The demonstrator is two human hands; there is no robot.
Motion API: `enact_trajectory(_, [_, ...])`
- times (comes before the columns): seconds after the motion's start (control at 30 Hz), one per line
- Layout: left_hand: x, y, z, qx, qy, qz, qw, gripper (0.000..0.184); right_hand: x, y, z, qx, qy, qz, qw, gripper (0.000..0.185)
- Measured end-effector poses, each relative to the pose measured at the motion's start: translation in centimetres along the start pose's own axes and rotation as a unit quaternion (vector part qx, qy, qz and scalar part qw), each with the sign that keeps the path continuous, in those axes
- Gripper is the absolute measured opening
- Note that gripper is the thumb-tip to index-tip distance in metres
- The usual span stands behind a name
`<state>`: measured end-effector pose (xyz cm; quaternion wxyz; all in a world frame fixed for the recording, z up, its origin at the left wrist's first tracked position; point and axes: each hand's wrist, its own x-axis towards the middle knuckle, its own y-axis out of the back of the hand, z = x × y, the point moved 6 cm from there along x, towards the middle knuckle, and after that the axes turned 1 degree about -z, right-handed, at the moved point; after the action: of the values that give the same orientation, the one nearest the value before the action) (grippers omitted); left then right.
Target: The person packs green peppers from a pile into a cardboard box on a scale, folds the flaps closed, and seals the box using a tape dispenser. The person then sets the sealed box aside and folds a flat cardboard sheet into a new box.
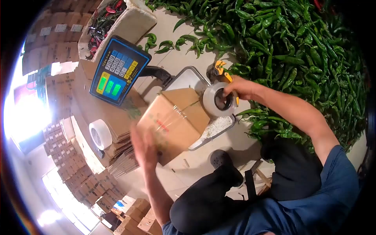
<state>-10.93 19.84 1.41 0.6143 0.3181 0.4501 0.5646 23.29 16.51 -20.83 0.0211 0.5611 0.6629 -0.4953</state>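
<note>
My right hand grips a tape dispenser with yellow parts; its large roll of clear tape is against or very near the right side of a cardboard box. A shiny strip of tape crosses the box's upper edge, and red print marks one face. The box sits tilted in view on the white platform of a scale. My left hand is beside the box's left side, smeared by motion, so its fingers and any contact are unclear. The scale's blue display shows lit green digits.
Green peppers heap on the floor at the right. A white foam box holds dark and red peppers. Stacked flat cardboard carries a spare tape roll. Many cartons stand at the left. My black shoe is near the scale.
</note>
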Motion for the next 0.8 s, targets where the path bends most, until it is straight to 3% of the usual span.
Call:
enact_trajectory(0.1, [0.8,-0.2,-0.1,-0.097,0.023,0.014,0.995,0.058,-0.7,3.3,-1.6,-0.058,0.025,0.081,0.995,0.04])
enact_trajectory(0.2, [0.4,-1.1,-0.8,-0.213,0.054,0.02,0.975,0.048,-1.4,3.0,-2.8,-0.184,-0.032,0.005,0.982,0.049])
enact_trajectory(0.23, [0.3,-1.1,-0.6,-0.208,0.046,0.023,0.977,0.046,-1.5,1.4,-3.6,-0.186,0.03,-0.035,0.982,0.058])
enact_trajectory(0.5, [0.5,-1.0,-1.2,-0.198,0.041,0.034,0.979,0.048,3.9,-7.8,-7.6,-0.486,0.032,-0.118,0.865,0.056])
enact_trajectory(0.57, [0.6,-1.3,-1.4,-0.208,0.051,0.044,0.976,0.049,4.7,-8.1,-7.7,-0.498,0.01,-0.145,0.855,0.057])
enact_trajectory(0.63, [0.6,-1.4,-1.7,-0.208,0.049,0.042,0.976,0.049,3.5,-7.9,-7.6,-0.544,0.051,-0.161,0.822,0.057])
enact_trajectory(0.7, [0.4,-1.2,-1.4,-0.19,0.056,0.046,0.979,0.051,1.8,-6.9,-5.7,-0.571,0.002,-0.18,0.801,0.055])
enact_trajectory(0.73, [0.4,-0.9,-1.0,-0.173,0.063,0.049,0.982,0.053,-0.1,-6.4,-4.4,-0.561,0.02,-0.182,0.807,0.053])
enact_trajectory(0.77, [0.4,-0.8,-0.6,-0.156,0.068,0.051,0.984,0.054,-2.7,-6.1,-2.9,-0.535,-0.059,-0.227,0.812,0.053])
enact_trajectory(0.8, [0.4,-0.9,-0.5,-0.159,0.072,0.055,0.983,0.056,-4.1,-5.0,0.5,-0.493,0.009,-0.237,0.837,0.05])
